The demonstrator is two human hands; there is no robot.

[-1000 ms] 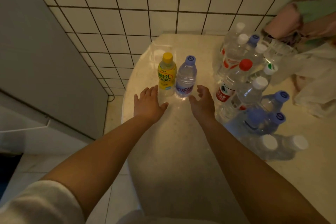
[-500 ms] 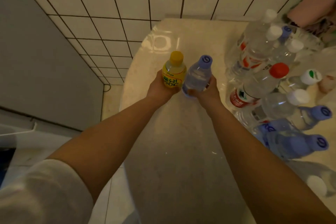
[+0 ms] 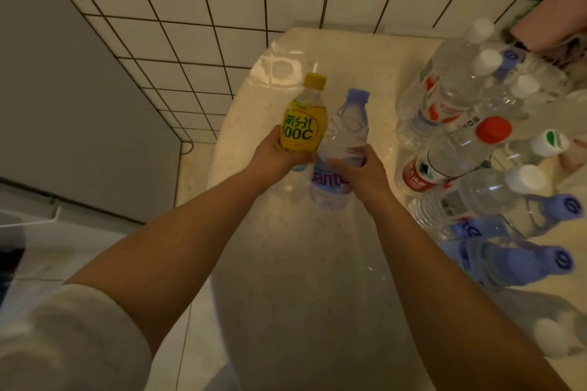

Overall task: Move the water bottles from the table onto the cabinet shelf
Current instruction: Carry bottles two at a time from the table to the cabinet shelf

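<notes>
Head view, nearest first: a pale sleeve (image 3: 73, 340) at the lower left, then both bare forearms reaching forward over the cream table (image 3: 301, 311). The left hand (image 3: 279, 157) grips the base of the yellow bottle (image 3: 304, 119); the right hand (image 3: 359, 173) is wrapped round the waist of the purple-capped bottle (image 3: 341, 149). The two hands sit close together, knuckles almost meeting, so the bottles are side by side and nearly touching. Both seem lifted off the tabletop, long axes roughly upright with caps tipped away from the person, though the wide lens makes the tilt hard to judge. To the right, well apart from the hands, stands the crowd of remaining bottles (image 3: 476, 143), clear ones with white, red and purple caps. Beyond is the tiled wall (image 3: 222, 9). The cabinet shelf is not clearly in view; a grey panel (image 3: 63, 89) lies to the left, so the carry probably swings that way, left hand leading.
</notes>
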